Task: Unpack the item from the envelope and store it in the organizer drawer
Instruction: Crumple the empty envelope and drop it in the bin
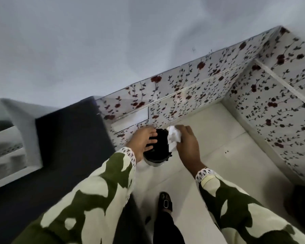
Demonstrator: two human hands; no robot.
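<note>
Floral wall (192,88), pale floor (227,141), black sandal (165,201)

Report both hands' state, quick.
Left hand: open, fingers resting on the black bin.
Right hand: closed, holding crumpled white paper.
</note>
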